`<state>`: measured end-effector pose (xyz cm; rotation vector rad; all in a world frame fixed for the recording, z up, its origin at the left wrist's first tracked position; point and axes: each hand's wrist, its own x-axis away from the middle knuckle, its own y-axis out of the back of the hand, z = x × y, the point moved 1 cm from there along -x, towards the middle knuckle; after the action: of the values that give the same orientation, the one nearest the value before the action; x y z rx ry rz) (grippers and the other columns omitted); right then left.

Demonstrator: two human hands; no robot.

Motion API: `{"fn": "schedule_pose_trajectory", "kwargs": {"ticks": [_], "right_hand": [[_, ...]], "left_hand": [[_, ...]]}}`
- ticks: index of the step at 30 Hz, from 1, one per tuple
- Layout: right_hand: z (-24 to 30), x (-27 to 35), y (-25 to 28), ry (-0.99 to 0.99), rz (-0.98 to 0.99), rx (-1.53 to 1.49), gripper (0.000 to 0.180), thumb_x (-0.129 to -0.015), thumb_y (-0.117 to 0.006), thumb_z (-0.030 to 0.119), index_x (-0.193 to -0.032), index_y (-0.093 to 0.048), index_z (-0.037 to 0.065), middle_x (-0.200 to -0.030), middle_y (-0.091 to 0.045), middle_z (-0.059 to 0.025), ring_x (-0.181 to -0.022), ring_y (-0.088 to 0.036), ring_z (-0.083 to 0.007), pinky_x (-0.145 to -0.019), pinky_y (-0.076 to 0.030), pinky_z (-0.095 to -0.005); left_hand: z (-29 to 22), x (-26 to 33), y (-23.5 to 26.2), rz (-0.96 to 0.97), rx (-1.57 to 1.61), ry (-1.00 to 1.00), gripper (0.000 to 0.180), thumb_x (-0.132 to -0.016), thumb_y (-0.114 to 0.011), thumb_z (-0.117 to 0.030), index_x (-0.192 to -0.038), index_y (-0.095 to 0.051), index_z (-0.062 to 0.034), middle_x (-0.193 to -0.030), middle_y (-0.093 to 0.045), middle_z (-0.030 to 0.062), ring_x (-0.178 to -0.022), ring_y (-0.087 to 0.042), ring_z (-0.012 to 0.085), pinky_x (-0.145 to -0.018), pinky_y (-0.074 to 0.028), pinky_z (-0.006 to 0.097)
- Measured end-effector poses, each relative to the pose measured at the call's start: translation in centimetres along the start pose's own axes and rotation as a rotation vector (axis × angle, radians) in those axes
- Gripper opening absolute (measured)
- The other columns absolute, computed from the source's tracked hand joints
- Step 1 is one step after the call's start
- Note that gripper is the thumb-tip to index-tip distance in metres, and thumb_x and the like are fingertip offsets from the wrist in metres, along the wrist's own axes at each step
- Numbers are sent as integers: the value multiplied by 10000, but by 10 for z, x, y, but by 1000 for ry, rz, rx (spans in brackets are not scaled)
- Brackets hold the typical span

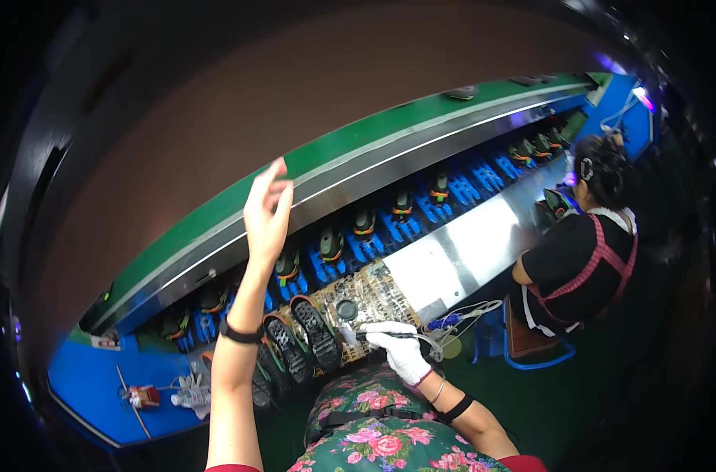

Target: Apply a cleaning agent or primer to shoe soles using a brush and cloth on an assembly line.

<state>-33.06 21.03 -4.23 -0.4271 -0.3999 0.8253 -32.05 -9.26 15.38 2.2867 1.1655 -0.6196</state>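
Observation:
My bare left hand (266, 211) is raised over the steel rail (326, 187) and green belt (358, 140), its fingers loosely stretched and holding nothing. White-gloved, my right hand (399, 351) is closed around a thin dark stick-like tool (367, 336) above the near bench. What kind of tool it is, I cannot make out. A small round black pot (347, 309) rests beyond this hand on the bench's tape-covered surface (381, 287). Left of the tool lie black shoe soles with orange edges, including one sole (317, 334) near the pot.
Dark shoes (331, 244) stand along the row of blue holders (436, 208). A seated co-worker (582, 252) is at the right by a bare metal bench top (452, 259). White cables (472, 315) hang near my right hand. A plastic bottle (189, 399) lies on the blue table (90, 385).

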Motion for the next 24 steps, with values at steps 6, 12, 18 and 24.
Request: {"fn": "schedule_pose_trajectory", "kwargs": {"ticks": [6, 12, 18, 24], "right_hand": [[4, 16, 10, 51, -8, -32, 211, -885, -717, -27, -1089, -768, -38, -1045, -779, -113, -944, -727, -171, -874, -579, -292], [7, 17, 17, 20, 23, -60, 212, -917, -692, -15, -1116, -760, -42, -1073, -774, -124, -963, -726, -172, -885, -580, -291], [13, 13, 25, 76, 32, 3, 223, -936, -673, 2, -1138, -756, -40, -1090, -772, -125, -977, -715, -157, -883, -573, -280], [36, 2, 17, 41, 54, -192, 249, -928, -679, -3, -1165, -726, -63, -1151, -748, -166, -990, -721, -199, -874, -591, -301]], "left_hand": [[56, -75, -37, 43, -823, -189, 541, -835, -766, -160, -1353, -624, -96, -1266, -605, 183, -938, -654, 295, -852, -539, 406], [74, -55, 34, -80, -384, 189, 253, -918, -717, -90, -1167, -690, -123, -1062, -621, 99, -964, -670, 217, -748, -582, 329], [37, 17, 85, -298, 339, 298, 200, -1012, -626, -132, -1189, -601, -43, -1334, -560, 82, -1051, -645, 192, -740, -600, 316], [41, 113, 206, -598, 44, -1, 247, -1039, -538, -131, -1266, -556, -37, -1391, -562, 140, -1198, -579, 246, -996, -525, 398]]}}
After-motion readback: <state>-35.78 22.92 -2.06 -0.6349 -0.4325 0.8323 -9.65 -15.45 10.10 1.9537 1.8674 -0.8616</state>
